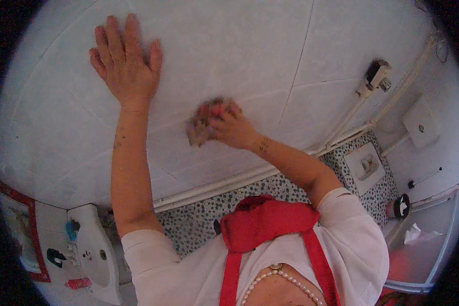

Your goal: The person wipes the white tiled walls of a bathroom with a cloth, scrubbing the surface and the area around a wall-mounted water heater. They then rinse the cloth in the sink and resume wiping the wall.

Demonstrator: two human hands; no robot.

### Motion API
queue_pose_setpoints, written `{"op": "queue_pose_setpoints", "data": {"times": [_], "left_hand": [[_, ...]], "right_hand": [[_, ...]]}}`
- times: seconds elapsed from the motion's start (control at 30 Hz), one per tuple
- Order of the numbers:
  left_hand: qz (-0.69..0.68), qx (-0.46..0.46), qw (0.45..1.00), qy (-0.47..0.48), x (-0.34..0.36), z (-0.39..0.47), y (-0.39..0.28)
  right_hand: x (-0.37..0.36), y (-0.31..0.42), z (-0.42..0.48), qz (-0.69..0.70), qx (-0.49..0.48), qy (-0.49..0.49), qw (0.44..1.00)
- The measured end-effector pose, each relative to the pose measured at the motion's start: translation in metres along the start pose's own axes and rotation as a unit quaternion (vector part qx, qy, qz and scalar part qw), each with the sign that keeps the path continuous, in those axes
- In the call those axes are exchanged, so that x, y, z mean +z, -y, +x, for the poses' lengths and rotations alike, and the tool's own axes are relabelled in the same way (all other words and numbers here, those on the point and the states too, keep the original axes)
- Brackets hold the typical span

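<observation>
My left hand (128, 63) lies with its fingers spread on the pale tiled wall (229, 49), high up at the left of the view, and holds nothing. Lower and nearer the middle, my right hand (231, 126) presses a crumpled dark and reddish cloth (201, 122) to the same wall. The cloth is blurred, so its exact kind cannot be told. A red apron (267, 222) hangs over my chest, below both hands.
A white washbasin (95, 244) and a red-framed mirror (34, 237) are at lower left. Pipes (222, 187) run along the wall's foot above a pebble-patterned floor (199, 214). To the right are a squat toilet (368, 167), a wall-mounted fitting (378, 78) and a bin (401, 205).
</observation>
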State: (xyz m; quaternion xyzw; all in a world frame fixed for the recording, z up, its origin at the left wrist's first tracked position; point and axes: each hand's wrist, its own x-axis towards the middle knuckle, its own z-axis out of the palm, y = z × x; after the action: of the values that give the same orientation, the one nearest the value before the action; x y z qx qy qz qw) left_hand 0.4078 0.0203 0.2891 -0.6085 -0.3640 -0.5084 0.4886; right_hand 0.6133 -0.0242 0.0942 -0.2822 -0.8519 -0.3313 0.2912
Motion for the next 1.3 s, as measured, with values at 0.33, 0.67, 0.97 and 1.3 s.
{"op": "queue_pose_setpoints", "data": {"times": [0.33, 0.67, 0.97, 1.3], "left_hand": [[0.021, -0.001, 0.999, 0.039, 0.009, -0.007, -0.003], [0.018, 0.017, 1.000, -0.019, 0.012, -0.009, 0.000], [0.010, 0.013, 1.000, -0.014, 0.010, -0.010, 0.001], [0.010, 0.012, 1.000, -0.005, 0.004, -0.011, -0.003]], "right_hand": [[-0.084, -0.135, -0.018, -0.076, 0.158, -0.038, 0.984], [-0.149, -0.215, 0.056, -0.035, 0.307, -0.262, 0.914], [0.009, -0.036, -0.119, -0.065, 0.362, 0.008, 0.930], [-0.019, -0.077, -0.064, -0.124, 0.249, -0.001, 0.961]]}}
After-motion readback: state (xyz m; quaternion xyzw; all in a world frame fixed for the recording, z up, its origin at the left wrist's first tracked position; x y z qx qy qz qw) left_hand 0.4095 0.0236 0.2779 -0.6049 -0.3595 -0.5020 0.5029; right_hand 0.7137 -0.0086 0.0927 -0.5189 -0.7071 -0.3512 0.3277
